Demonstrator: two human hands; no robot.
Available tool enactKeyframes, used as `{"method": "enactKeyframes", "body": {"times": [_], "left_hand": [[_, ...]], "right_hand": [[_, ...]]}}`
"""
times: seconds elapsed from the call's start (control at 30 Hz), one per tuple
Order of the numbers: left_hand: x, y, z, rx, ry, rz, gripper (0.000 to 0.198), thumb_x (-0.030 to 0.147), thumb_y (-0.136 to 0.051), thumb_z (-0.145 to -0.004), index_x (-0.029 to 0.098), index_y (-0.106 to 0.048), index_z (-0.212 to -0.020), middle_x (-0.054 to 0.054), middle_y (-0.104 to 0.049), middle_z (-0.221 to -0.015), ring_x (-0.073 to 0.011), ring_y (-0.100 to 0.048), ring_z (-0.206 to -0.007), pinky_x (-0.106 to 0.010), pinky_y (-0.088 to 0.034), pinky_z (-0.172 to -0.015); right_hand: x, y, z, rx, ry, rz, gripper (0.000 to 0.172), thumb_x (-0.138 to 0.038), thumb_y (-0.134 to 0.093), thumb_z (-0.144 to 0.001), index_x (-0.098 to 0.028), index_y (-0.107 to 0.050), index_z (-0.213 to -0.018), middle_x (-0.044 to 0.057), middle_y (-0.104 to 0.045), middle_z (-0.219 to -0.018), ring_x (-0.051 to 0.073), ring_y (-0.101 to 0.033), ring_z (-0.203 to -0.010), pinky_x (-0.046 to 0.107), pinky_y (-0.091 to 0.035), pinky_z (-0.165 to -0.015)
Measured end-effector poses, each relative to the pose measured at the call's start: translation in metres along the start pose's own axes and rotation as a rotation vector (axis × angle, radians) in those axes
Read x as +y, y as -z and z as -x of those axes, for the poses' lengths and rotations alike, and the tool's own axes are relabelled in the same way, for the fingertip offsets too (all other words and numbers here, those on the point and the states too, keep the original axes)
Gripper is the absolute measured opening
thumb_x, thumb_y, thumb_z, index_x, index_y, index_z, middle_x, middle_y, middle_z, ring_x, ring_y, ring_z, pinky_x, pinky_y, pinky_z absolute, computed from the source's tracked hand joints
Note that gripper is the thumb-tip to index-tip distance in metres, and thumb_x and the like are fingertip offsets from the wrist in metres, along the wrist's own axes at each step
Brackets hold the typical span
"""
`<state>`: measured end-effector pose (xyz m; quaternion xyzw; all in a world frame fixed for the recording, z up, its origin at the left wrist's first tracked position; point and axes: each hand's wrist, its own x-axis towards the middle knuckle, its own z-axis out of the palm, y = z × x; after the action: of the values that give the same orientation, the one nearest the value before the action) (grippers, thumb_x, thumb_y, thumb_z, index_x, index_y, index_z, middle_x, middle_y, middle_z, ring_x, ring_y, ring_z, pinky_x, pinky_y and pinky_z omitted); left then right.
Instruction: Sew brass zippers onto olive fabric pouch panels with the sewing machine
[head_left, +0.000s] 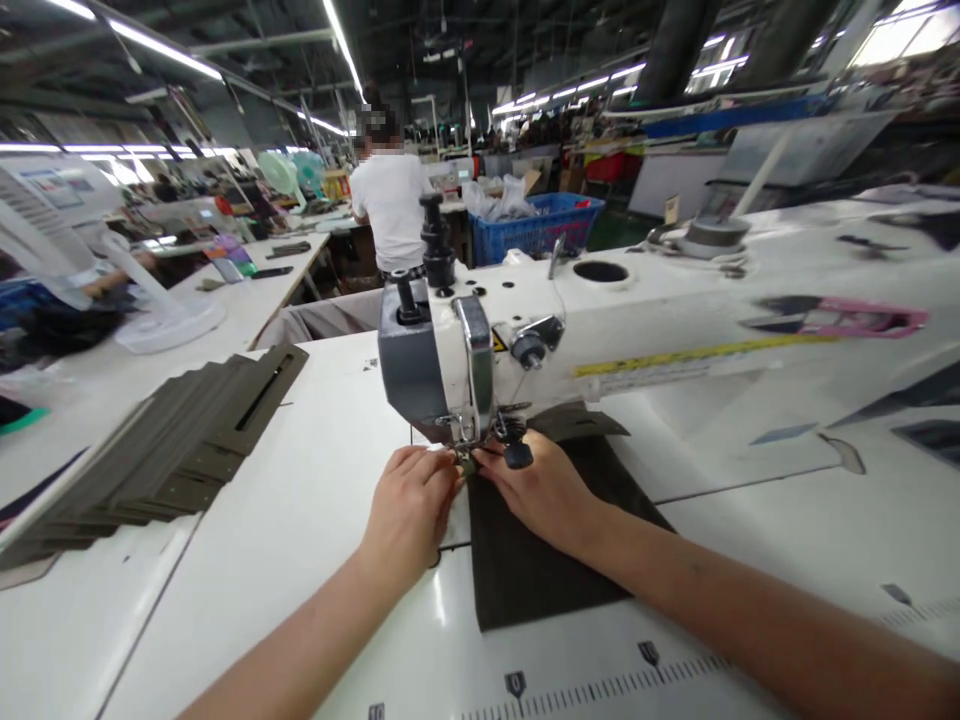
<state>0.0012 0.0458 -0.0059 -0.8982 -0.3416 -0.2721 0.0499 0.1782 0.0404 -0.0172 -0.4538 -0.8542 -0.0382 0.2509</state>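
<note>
A dark olive fabric panel (540,560) lies flat on the white table under the head of a sewing machine (450,350). My right hand (544,490) rests on the panel's upper part, its fingertips pressed down beside the presser foot. From the left, my left hand (411,500) reaches to the needle area with its fingers closed together at the panel's edge. A small greenish piece (469,466) shows between the fingertips of both hands. Behind my right hand, another olive piece (581,422) lies under the machine arm. The needle tip is hidden.
A fanned stack of olive pieces (180,440) lies on the left. Beyond it stands a white fan (169,320). Pink-handled snips (862,318) and a yellow tape measure (705,355) are on the machine arm. A blue basket (536,225) and a person in a white shirt (390,210) are behind.
</note>
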Motion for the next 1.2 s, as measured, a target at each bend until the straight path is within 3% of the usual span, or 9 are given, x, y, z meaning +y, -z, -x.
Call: {"method": "enactKeyframes", "body": {"times": [0.87, 1.2], "left_hand": [[-0.004, -0.006, -0.003, 0.049, -0.05, -0.101, 0.019, 0.016, -0.046, -0.088, 0.015, -0.058, -0.074, -0.005, -0.06, -0.074, -0.0172, -0.055, -0.068, -0.034, -0.044, -0.067], [-0.007, -0.005, -0.002, 0.024, -0.035, -0.072, 0.014, 0.012, -0.051, -0.084, 0.015, -0.057, -0.072, -0.005, -0.061, -0.075, -0.0177, -0.057, -0.07, -0.035, -0.044, -0.071]], "right_hand": [[0.003, -0.006, -0.003, 0.075, 0.077, -0.016, 0.022, -0.007, -0.043, -0.083, -0.017, -0.063, -0.08, 0.006, -0.065, -0.087, 0.019, -0.055, -0.078, 0.031, -0.042, -0.075], [0.0, 0.007, -0.007, 0.002, 0.083, 0.006, 0.019, -0.009, -0.046, -0.083, -0.018, -0.062, -0.081, 0.003, -0.064, -0.081, 0.018, -0.055, -0.075, 0.03, -0.042, -0.07]]}}
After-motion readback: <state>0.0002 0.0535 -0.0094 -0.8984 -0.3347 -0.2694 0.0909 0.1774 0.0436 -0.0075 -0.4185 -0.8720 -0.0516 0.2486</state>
